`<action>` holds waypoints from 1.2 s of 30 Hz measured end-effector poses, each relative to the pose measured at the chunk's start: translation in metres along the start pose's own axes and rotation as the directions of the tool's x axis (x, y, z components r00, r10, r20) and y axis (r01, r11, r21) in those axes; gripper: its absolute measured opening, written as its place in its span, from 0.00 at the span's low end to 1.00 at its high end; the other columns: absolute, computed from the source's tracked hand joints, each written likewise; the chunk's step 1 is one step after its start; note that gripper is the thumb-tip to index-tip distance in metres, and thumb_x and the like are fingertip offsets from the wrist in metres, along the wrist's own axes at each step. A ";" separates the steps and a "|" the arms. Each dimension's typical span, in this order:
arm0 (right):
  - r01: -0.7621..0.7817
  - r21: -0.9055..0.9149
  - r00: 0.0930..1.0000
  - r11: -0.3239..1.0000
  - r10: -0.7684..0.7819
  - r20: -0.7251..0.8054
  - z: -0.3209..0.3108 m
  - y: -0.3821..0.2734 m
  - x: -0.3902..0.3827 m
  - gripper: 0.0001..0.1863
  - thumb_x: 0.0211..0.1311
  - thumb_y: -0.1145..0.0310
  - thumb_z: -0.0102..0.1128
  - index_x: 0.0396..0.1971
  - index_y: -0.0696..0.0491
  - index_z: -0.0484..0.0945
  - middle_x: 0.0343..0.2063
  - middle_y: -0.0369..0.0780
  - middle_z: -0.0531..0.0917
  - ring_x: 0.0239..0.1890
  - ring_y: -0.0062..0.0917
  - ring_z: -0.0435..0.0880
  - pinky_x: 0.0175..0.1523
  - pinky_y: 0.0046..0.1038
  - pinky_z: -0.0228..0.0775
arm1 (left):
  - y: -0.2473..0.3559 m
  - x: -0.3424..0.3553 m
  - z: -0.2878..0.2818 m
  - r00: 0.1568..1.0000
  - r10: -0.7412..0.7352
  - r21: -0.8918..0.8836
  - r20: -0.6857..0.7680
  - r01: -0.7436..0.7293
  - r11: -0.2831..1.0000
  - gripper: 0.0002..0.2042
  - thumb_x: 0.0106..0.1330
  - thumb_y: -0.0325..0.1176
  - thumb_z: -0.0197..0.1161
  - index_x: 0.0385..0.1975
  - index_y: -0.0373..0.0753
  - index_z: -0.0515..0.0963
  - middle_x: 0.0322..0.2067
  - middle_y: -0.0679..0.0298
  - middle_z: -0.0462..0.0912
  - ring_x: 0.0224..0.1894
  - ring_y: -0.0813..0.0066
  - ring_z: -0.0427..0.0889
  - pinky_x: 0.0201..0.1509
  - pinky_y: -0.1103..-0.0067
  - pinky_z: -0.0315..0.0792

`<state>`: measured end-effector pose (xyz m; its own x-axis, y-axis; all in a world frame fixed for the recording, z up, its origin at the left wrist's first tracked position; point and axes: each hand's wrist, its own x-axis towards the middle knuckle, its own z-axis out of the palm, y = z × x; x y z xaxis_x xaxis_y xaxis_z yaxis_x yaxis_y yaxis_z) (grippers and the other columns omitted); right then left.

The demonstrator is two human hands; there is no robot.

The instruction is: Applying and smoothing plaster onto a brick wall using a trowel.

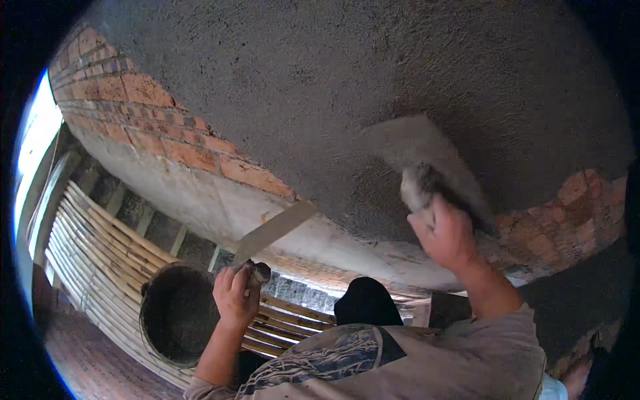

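Head view: left hand (235,299) clasps trowel (277,230), right hand (445,235) clasps float (405,141), both projecting forward.

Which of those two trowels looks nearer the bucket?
The narrow-bladed trowel in the left hand, right beside the bucket in this view. The wider trowel, in the right hand, is over at the grey plaster.

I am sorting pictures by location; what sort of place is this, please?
Probably a building site: a brick wall partly covered with grey plaster, a flat trowel in the right hand, and a platform of bamboo-like poles.
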<state>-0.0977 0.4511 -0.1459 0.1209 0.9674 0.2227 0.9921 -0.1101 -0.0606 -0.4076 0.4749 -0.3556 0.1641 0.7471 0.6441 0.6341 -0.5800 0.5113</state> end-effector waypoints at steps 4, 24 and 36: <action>0.046 0.014 0.999 0.999 -0.046 -0.029 -0.009 0.015 0.012 0.13 0.51 0.66 0.58 0.31 0.59 0.70 0.21 0.46 0.77 0.21 0.37 0.73 0.28 0.36 0.64 | 0.004 -0.011 0.008 0.996 -0.084 -0.112 0.029 0.087 0.990 0.21 0.39 0.25 0.62 0.38 0.36 0.72 0.34 0.57 0.75 0.32 0.57 0.73 0.36 0.71 0.69; 0.119 -0.140 0.991 0.983 -0.125 -0.039 -0.063 0.025 0.038 0.15 0.51 0.62 0.58 0.31 0.58 0.71 0.23 0.46 0.79 0.21 0.38 0.76 0.27 0.36 0.66 | 0.019 -0.023 0.021 0.936 -0.303 -0.244 0.178 0.340 0.908 0.21 0.39 0.24 0.66 0.38 0.37 0.72 0.34 0.57 0.75 0.31 0.58 0.75 0.35 0.73 0.70; 0.130 0.373 0.961 0.919 -0.024 -0.275 -0.045 0.039 0.034 0.16 0.53 0.65 0.58 0.38 0.60 0.72 0.24 0.44 0.81 0.22 0.30 0.78 0.27 0.30 0.68 | 0.022 -0.031 0.024 0.903 -0.336 -0.271 0.268 0.406 0.873 0.19 0.40 0.24 0.66 0.36 0.36 0.71 0.32 0.57 0.74 0.30 0.58 0.74 0.34 0.73 0.69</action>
<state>-0.0533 0.4690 -0.0965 0.1016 0.8695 0.4834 0.9146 0.1096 -0.3893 -0.3801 0.4469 -0.3779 0.1372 0.9566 0.2571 0.4152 -0.2912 0.8619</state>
